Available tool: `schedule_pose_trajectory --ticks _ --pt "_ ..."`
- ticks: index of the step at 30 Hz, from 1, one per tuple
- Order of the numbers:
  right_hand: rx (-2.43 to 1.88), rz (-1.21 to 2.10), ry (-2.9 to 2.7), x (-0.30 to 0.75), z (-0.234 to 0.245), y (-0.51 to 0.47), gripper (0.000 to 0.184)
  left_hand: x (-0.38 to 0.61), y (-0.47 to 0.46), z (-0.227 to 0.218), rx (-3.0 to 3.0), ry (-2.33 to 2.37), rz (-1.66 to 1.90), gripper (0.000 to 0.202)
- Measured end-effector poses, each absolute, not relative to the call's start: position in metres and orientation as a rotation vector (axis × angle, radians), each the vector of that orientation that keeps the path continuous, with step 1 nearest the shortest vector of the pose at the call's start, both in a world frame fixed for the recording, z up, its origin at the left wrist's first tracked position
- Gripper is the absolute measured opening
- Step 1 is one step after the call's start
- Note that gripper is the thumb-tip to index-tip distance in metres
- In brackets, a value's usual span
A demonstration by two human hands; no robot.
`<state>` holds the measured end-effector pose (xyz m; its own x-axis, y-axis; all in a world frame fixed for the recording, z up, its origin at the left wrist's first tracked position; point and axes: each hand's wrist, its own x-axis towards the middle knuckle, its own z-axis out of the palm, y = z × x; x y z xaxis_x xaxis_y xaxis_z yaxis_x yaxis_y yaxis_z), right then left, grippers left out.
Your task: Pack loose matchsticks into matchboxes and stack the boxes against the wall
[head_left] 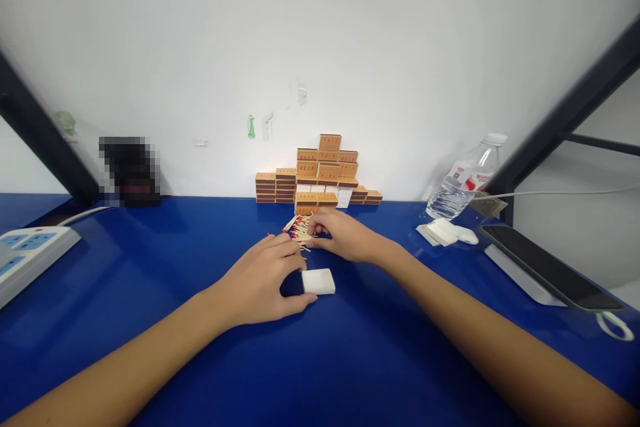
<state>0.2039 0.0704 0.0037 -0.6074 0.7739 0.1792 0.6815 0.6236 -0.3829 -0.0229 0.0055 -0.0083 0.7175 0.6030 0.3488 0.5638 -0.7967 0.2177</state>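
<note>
Through the head camera I have both hands over the blue table. My left hand brackets a small white box, its thumb at the near edge and its index finger at the far left corner, so I read that grip as lightly grasping the box, which lies flat just in front of the matches. The other left fingers reach to the near left side of that loose pile, where pale sticks with red heads lie at mixed angles. My right hand has its thumb and fingers bent at the pile's right side; I cannot tell whether that grip is clenched on a match. Just behind the pile stand stacked orange matchboxes, stepped up to 1 box at the top, near the white wall. Off to my right I see a tilted clear bottle, some white pieces and a dark phone; at far left sits a power strip.
</note>
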Motion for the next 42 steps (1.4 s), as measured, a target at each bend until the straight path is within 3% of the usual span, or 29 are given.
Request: schedule_pose_trajectory --ticks 10,18,29,38,42 --pt "-1.366 0.175 -2.688 0.205 0.012 0.055 0.017 -0.033 0.019 -0.001 2.932 1.002 0.636 0.029" --pt "-1.462 0.186 -2.642 0.237 0.015 0.046 0.019 -0.036 0.019 -0.002 2.905 0.991 0.638 0.032" --pt "-1.117 0.502 -2.569 0.234 0.033 0.014 0.021 -0.03 0.019 -0.003 2.837 1.0 0.8 0.026" --pt "-1.135 0.076 -2.797 0.212 0.022 0.0 0.01 -0.026 0.015 0.0 2.93 0.898 0.827 0.028" --pt "-1.101 0.216 -2.722 0.212 0.023 0.002 0.013 -0.026 0.015 -0.001 2.848 0.916 0.91 0.027"
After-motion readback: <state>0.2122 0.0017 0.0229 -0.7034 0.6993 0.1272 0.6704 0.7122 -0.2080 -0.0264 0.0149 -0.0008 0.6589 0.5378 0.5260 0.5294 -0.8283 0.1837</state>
